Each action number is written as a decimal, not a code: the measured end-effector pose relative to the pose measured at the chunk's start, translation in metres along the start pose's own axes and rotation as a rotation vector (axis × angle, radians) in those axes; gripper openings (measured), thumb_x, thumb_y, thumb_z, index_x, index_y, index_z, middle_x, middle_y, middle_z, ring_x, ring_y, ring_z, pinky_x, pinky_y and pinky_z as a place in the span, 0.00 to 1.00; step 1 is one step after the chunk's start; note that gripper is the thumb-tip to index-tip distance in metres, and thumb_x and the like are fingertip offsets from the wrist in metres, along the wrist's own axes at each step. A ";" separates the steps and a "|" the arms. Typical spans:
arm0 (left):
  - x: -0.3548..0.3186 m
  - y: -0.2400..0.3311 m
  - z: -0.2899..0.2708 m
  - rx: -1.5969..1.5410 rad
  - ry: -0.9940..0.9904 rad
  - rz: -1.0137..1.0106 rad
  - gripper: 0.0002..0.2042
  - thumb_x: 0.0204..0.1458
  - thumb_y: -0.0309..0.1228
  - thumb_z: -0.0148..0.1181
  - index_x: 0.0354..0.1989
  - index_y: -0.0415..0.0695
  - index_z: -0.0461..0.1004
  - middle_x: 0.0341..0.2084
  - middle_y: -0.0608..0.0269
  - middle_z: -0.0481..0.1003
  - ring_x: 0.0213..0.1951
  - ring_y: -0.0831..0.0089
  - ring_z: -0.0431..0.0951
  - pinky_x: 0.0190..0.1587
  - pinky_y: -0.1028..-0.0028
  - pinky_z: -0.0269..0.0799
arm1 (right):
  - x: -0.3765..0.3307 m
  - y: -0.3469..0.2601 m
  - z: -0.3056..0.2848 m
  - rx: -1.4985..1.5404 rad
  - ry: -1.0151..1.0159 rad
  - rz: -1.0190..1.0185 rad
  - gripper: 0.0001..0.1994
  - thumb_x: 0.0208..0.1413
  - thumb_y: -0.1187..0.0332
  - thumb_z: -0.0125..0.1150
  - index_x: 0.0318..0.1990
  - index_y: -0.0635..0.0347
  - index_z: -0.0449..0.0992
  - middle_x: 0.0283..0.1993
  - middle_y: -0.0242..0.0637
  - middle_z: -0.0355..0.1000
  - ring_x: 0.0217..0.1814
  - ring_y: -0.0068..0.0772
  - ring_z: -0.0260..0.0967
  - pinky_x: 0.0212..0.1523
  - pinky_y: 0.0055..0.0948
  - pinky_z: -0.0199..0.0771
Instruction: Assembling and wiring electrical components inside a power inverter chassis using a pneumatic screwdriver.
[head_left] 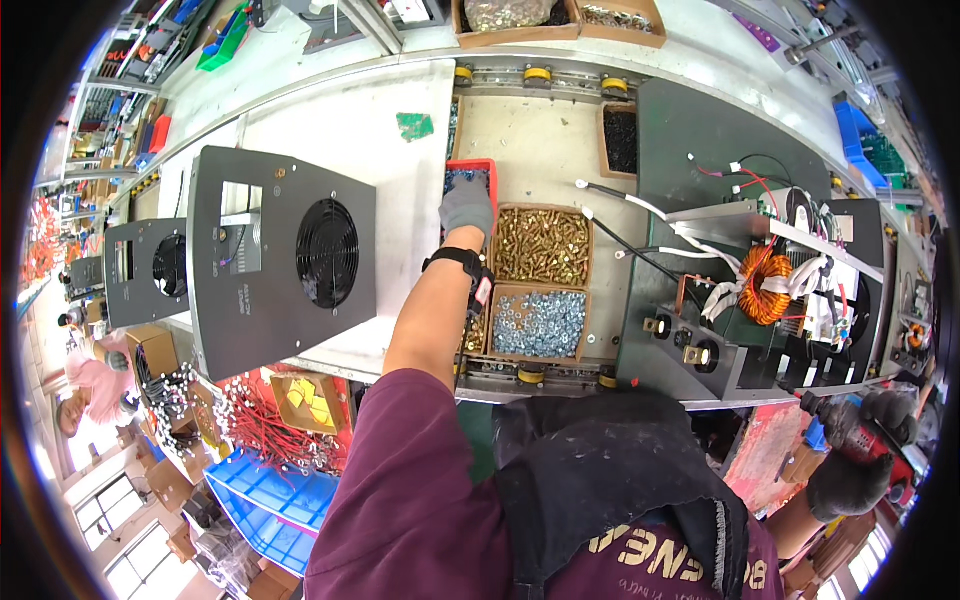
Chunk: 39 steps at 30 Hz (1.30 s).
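Observation:
My left hand [466, 207], in a grey glove, reaches into a small red bin [482, 164] of dark bluish screws. Its fingers curl downward and the tips are hidden, so what they pinch does not show. Just nearer stand a box of brass-coloured screws [543, 247] and a box of silvery nuts [540, 322]. Far out at the lower right, my right hand [850, 487], in a dark grey glove, is closed around a red and black power drill [852, 428]. Part of its grip is hidden and distorted at the picture's rim.
A dark metal panel with a round fan [329, 252] stands upright left of my left arm. On the right lies an open chassis [655, 330] with a copper coil [764, 286] and loose cables. A blue crate [262, 505] and red wires [262, 425] are below left. Another person [98, 380] is at far left.

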<state>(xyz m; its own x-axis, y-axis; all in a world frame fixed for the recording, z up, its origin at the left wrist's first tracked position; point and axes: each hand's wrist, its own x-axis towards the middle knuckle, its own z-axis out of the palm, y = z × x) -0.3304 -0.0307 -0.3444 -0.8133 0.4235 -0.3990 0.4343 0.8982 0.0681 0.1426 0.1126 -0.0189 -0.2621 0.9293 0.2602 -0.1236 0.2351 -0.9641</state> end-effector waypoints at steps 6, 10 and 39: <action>-0.001 -0.017 -0.013 -0.089 -0.045 0.090 0.11 0.52 0.29 0.48 0.41 0.50 0.76 0.45 0.57 0.73 0.44 0.61 0.76 0.44 0.65 0.72 | -0.002 0.001 0.016 0.127 -0.157 0.043 0.28 0.46 0.56 0.57 0.52 0.62 0.60 0.51 0.43 0.62 0.53 0.42 0.57 0.62 0.43 0.50; -0.022 -0.043 0.004 -0.630 0.116 0.136 0.13 0.51 0.27 0.47 0.44 0.44 0.73 0.41 0.53 0.74 0.38 0.60 0.77 0.41 0.67 0.74 | 0.004 0.001 0.070 -0.003 0.067 -0.043 0.22 0.42 0.58 0.60 0.42 0.58 0.61 0.37 0.36 0.56 0.42 0.36 0.55 0.49 0.37 0.56; -0.376 0.112 -0.104 -2.235 -0.651 0.318 0.15 0.58 0.43 0.49 0.35 0.42 0.65 0.23 0.69 0.59 0.20 0.83 0.55 0.20 0.85 0.51 | -0.005 -0.020 0.093 0.706 -0.811 -0.139 0.13 0.43 0.61 0.62 0.32 0.48 0.63 0.26 0.27 0.51 0.25 0.24 0.48 0.24 0.24 0.51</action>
<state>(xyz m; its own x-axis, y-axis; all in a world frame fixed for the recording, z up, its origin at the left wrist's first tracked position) -0.0166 -0.0771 -0.0914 -0.4533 0.8471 -0.2774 -0.8218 -0.2766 0.4981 0.0578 0.0764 0.0040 -0.7257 0.3812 0.5727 -0.6564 -0.1341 -0.7424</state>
